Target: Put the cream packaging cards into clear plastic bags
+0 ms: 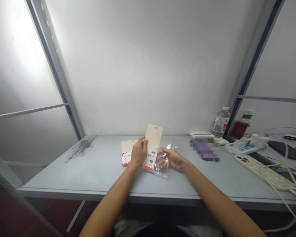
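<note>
My left hand (138, 152) is closed around a cream cardboard ruler-set packet (153, 135) with Chinese print and a red lower edge, held tilted above the table. Under and left of that hand lie more cream packets (126, 148) of the same kind, partly overlapping and partly hidden by my wrist. A clear plastic bag (164, 171) sits at the packet's lower right. My right hand (174, 158) holds this bag, its thumb at the upper edge and its fingers showing through the film. Small white round pieces (175, 147) lie just behind my right hand.
A dark tangle of thin strands (81, 148) lies at the table's left. Rightward are a blurred purple item (204, 151), a white box (201, 135), a water bottle (222, 121), a bottle of red-brown contents (241, 126), a power strip (244, 146), a cased phone (266, 172) and cables.
</note>
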Motion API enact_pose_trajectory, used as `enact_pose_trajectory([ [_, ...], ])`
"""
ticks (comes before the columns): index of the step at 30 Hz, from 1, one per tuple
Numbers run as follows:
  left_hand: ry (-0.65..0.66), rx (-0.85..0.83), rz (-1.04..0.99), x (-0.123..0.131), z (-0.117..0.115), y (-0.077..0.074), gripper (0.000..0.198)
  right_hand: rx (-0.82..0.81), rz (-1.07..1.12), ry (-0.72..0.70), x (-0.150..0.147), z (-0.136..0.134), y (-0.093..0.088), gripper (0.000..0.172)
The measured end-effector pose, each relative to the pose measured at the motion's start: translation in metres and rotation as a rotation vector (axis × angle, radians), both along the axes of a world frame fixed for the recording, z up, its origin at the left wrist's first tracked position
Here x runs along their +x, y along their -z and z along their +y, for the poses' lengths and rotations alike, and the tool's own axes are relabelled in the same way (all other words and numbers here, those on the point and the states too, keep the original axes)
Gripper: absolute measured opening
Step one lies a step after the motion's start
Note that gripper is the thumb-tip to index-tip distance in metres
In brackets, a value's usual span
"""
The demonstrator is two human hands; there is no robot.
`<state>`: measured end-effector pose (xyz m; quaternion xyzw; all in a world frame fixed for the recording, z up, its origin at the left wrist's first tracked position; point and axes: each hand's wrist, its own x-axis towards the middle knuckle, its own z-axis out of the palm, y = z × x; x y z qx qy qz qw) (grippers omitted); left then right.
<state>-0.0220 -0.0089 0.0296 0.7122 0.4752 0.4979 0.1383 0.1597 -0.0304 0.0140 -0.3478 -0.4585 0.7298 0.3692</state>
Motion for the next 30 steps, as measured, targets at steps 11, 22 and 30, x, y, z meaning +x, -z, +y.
enact_pose_trajectory([
  [11, 0.11, 0.022, -0.137, 0.013, 0.0, 0.011, 0.035, 0.105, -0.008, 0.162, -0.014, -0.001, 0.006, 0.032],
  [22, 0.521, -0.628, -0.545, 0.006, 0.012, 0.01, 0.041, 0.342, -0.237, 0.389, 0.0, 0.01, 0.001, 0.035],
  [30, 0.492, -0.723, -0.549, 0.004, 0.012, 0.013, 0.032, 0.415, -0.235, 0.438, 0.003, 0.017, 0.006, 0.042],
])
